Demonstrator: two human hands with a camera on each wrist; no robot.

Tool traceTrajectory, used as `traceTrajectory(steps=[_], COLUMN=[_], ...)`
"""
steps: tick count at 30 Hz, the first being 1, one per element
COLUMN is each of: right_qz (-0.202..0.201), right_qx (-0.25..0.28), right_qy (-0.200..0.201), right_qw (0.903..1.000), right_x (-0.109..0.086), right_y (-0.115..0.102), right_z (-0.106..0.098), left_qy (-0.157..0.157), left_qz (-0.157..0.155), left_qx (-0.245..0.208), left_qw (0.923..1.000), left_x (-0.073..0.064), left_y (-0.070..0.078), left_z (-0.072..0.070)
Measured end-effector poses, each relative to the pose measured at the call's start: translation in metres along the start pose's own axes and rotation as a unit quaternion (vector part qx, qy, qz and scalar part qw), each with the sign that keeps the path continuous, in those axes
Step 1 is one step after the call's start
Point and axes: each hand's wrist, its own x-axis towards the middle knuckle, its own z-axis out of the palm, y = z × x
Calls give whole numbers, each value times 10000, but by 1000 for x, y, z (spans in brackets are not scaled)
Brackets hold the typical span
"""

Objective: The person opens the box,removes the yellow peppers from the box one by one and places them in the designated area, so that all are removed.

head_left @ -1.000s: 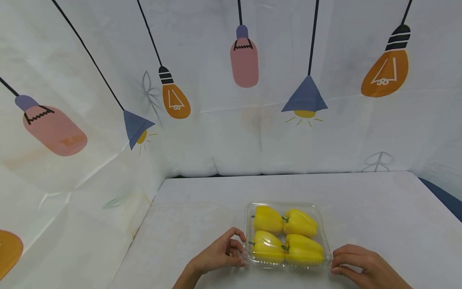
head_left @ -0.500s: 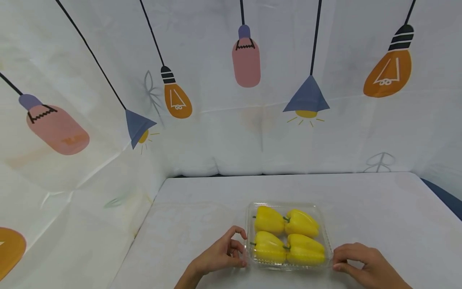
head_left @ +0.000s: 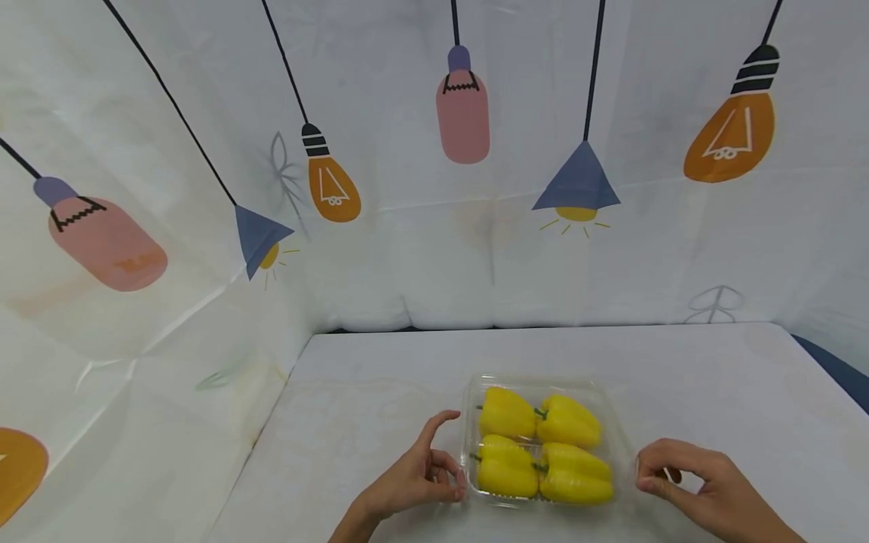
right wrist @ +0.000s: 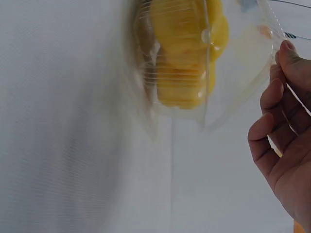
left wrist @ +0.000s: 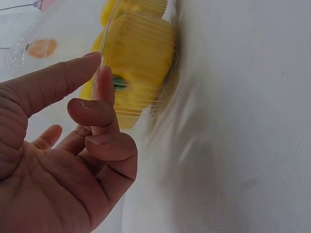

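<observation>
A clear plastic clamshell container (head_left: pixel 505 501) holds several yellow bell peppers (head_left: pixel 575 472) with short green stems. Its transparent lid (right wrist: pixel 243 63) is raised off the base on the right side. My left hand (head_left: pixel 416 477) is at the container's near left corner; in the left wrist view, the thumb and a finger pinch the rim (left wrist: pixel 110 30) while other fingers curl below. On the opposite side, my right hand (head_left: pixel 702 479) pinches the lid's edge between thumb and finger, above the tabletop. Whether the lid is hinged is unclear.
The container stands on a white-covered table (head_left: pixel 380 377). A white sheet (head_left: pixel 407 271) printed with hanging lamps and bulbs rises behind and to the left. Dark blue fabric (head_left: pixel 831 373) shows beyond the right table edge.
My right hand has moved up and to the right, and the lid has lifted on that side. My left index finger has straightened somewhat; the left hand otherwise stays at the corner.
</observation>
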Motion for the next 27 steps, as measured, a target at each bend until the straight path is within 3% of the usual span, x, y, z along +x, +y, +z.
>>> traceTrajectory(steps=[4,11,20,27], right_qz=[-307,-905,-1198,-1054], right_qx=[-381,-264,-204,-567], right_qy=[277,855,1044,1137], right_qw=[9984,9919,9871,9863], right_x=[4,14,27,38], right_y=[-4,-8,-7,-8], right_z=[-5,-11,-19,-28], left_qy=[-41,-98,-127,-146], left_qz=[17,-57,-15,-131], left_qx=[-45,-3,17,13], left_qw=[10000,9999,9999,9998], left_x=[0,0,-1,-1], left_y=[-2,-1,-3,-2], left_z=[1,1,1,2])
